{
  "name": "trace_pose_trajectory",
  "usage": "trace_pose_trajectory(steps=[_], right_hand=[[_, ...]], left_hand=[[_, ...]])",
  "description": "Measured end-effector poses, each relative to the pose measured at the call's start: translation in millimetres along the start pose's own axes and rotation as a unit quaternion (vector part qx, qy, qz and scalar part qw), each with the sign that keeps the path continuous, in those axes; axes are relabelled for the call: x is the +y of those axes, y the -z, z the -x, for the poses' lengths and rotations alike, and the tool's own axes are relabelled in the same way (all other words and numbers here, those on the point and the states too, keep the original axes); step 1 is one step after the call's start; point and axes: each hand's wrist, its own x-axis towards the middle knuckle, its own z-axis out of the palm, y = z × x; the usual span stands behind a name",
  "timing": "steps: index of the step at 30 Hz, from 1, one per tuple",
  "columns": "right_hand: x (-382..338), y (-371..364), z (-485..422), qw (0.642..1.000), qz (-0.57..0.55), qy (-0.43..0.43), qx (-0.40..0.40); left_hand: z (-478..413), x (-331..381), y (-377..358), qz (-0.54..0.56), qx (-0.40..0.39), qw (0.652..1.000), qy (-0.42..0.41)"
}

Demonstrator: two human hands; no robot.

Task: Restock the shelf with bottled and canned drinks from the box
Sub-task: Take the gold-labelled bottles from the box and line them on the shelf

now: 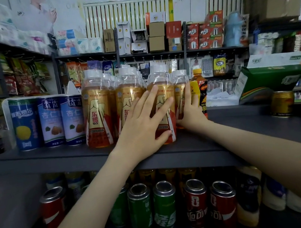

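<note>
**Squaring up the gold-label bottles on the top shelf**

My left hand (pixel 143 122) lies flat and spread against the front of the gold-label bottles (pixel 129 105), palm on the labels, fingers splayed across two of them; it grips nothing, it only presses. My right hand (pixel 190 106) is open too, laid against the right flank of the same group, between the last gold bottle and the yellow-capped bottle (pixel 199 90) just beside it. With one hand on the face and one on the side, I judge I am nudging the cluster back and left so it sits tight in a block and away from the shelf (pixel 55 157) edge.

The bottles stand upright, several rows deep, touching the blue cans (pixel 51 121) to their left. A lone gold can (pixel 282 104) stands well apart on the right, leaving bare shelf there for more stock. The lower shelf holds red and green cans (pixel 165 205). The box itself is not in view, so how much remains I cannot tell.
</note>
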Motion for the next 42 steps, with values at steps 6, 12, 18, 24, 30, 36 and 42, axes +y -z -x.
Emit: trace_pose_trajectory(steps=[6, 12, 18, 24, 30, 36, 42], right_hand=[[-1.2, 1.3, -0.4, 0.995, 0.059, 0.064, -0.043], [-1.2, 2.4, -2.1, 0.995, 0.071, 0.049, -0.046], [-3.5, 4.7, -1.9, 0.993, 0.089, 0.043, -0.06], [-5.7, 13.1, 12.0, 0.988, 0.125, 0.024, -0.091], [-17.9, 37.1, 56.9, 0.978, 0.17, 0.12, 0.013], [-14.1, 58.1, 110.8, 0.967, 0.125, 0.214, 0.057], [1.6, 84.3, 153.2, 0.953, 0.106, 0.27, 0.088]], left_hand=[[-0.5, 28.1, -0.3, 0.014, 0.021, 0.993, 0.116], [-13.9, 47.3, 4.9, -0.011, -0.041, 0.984, 0.175], [-12.0, 47.6, 4.7, 0.042, -0.012, 0.981, 0.189], [-9.9, 50.2, 3.5, 0.063, 0.001, 0.978, 0.2], [4.5, 70.1, 3.2, 0.101, 0.042, 0.973, 0.205], [16.0, 89.9, 5.3, 0.085, 0.038, 0.977, 0.19], [20.7, 125.0, 10.1, 0.085, 0.047, 0.981, 0.167]])
